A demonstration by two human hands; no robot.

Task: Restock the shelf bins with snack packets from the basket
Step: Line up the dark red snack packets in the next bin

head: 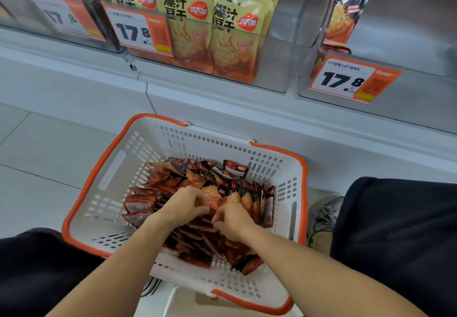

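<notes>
Head view, looking down at a white basket (111, 168) with an orange rim, set on the floor in front of the shelf. A heap of red-and-black snack packets (197, 178) is held in the basket, most lying flat and a few standing on edge along the right wall. Both hands are placed inside the basket on top of the heap, close together. The left hand (184, 208) is shown with fingers curled down onto the packets, and the right hand (233, 221) likewise; whether a packet is actually pinched by either hand cannot be told. Above, a clear shelf bin (279, 52) is seen partly filled with upright yellow packets (232, 45), fronted by a price tag (141, 31) marked 17.8. To its right, a second bin (408, 89) is shown with red-and-black packets (346, 12) behind its left wall.
</notes>
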